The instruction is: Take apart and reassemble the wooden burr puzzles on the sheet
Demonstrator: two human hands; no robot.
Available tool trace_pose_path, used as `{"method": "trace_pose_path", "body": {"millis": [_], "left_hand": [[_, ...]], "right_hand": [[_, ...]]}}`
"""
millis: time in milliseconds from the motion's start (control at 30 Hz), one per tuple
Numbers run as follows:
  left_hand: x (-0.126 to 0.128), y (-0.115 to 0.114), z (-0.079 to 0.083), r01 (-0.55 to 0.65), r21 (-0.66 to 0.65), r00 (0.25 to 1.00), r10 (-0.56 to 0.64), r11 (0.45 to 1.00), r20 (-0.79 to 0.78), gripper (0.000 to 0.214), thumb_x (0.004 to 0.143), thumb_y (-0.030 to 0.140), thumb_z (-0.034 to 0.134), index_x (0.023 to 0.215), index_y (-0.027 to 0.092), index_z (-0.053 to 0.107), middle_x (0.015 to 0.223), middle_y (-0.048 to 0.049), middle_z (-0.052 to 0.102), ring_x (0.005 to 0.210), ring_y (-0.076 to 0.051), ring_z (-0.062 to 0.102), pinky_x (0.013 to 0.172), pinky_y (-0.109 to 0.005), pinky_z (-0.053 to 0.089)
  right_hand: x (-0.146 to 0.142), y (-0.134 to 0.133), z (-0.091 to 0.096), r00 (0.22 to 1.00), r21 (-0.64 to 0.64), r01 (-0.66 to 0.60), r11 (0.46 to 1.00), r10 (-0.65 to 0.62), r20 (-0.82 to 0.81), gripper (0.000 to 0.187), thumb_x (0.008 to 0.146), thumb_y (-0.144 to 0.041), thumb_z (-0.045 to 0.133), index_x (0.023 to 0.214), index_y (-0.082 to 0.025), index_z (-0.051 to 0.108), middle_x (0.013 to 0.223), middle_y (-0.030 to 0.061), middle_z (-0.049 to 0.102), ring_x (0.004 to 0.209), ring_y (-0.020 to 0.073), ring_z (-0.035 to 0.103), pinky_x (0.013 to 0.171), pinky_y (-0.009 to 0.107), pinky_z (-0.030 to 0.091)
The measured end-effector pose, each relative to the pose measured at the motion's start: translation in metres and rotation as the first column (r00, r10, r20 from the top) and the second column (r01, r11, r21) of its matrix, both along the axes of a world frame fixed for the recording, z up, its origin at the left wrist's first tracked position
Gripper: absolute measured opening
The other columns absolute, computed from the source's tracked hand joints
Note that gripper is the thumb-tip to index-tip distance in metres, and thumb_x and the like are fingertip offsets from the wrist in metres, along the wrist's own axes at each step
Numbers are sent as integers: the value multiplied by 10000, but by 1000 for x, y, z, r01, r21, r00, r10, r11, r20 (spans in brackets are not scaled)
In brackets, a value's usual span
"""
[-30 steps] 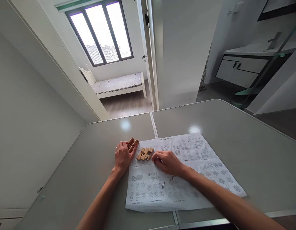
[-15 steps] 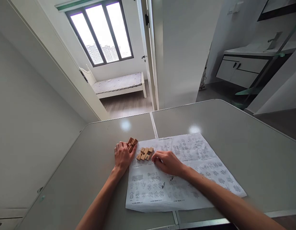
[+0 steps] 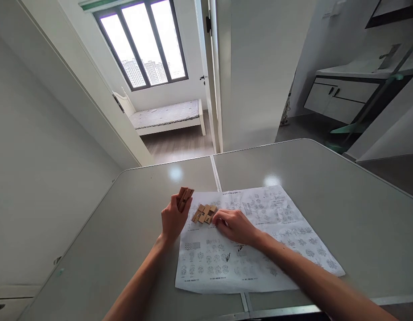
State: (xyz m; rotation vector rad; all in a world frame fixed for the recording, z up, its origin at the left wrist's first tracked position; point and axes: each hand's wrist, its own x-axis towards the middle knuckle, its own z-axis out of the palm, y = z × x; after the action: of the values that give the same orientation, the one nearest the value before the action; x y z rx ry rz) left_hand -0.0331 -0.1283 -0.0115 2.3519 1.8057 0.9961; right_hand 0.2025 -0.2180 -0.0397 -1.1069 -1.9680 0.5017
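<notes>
My left hand [image 3: 173,220] is closed round a bundle of reddish-brown notched wooden puzzle pieces [image 3: 184,197], gripped between thumb and fingers and tilted up at the left edge of the paper. Just to the right lies a flat cluster of light wooden puzzle pieces [image 3: 204,214], one marked with a dark "3". My right hand [image 3: 233,226] rests on the sheet with its fingers curled in against the cluster's right end; the fingertips are partly hidden. Under both lies a creased paper sheet [image 3: 260,263] printed with small diagrams of puzzle parts.
The grey table [image 3: 327,187] has a metal seam [image 3: 214,174] running across it. Past its far edge, a doorway opens on a bed [image 3: 168,116] beneath a window. A sink cabinet [image 3: 340,96] stands in a room at the right.
My left hand has lifted and turned the reddish-brown pieces up off the table. My right hand stays by the light cluster, almost unmoved.
</notes>
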Motion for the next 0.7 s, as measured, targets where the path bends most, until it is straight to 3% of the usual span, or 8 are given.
{"method": "trace_pose_path", "body": {"millis": [133,233,467,567,700], "left_hand": [[5,-13,5,68,94,992,-77,993,97,298,928,496,636,1046,232,563,760,-10,739,609,-197,683,610,-264,484],[6,-15,11,33,129,983,-55,991,174,278,910,460,640,1041,230,555,772,-7,730,629,-185,676,623,-257,490],[1,-7,26,-96,31,895,73,995,441,268,909,468,627,892,241,485,622,64,525,525,-127,491,517,-217,408],[1,-5,26,45,-45,816,-11,998,577,307,947,498,585,848,243,446,637,62,504,517,-111,474,495,-205,416],[6,-11,23,273,-136,760,-127,952,638,317,954,513,571,847,241,447,607,80,475,463,-85,435,449,-179,397]], "right_hand": [[-1,1,-2,1000,5,14,1000,-14,0,223,938,-80,525,910,-229,690,909,11,764,684,141,672,652,240,470],[-1,2,-3,1000,6,16,1000,-16,1,228,932,-73,531,913,-230,696,915,8,765,677,135,670,652,238,467],[-1,2,-3,1000,0,22,1000,-22,2,252,914,-57,529,914,-236,706,901,1,767,670,134,673,644,237,458],[-1,2,-4,1000,-3,19,1000,-19,1,252,914,-59,532,916,-237,710,904,3,769,680,137,681,645,235,462],[-1,2,-3,1000,-13,21,1000,-21,-1,240,919,-63,541,918,-236,708,922,6,774,689,139,683,673,239,473]]}}
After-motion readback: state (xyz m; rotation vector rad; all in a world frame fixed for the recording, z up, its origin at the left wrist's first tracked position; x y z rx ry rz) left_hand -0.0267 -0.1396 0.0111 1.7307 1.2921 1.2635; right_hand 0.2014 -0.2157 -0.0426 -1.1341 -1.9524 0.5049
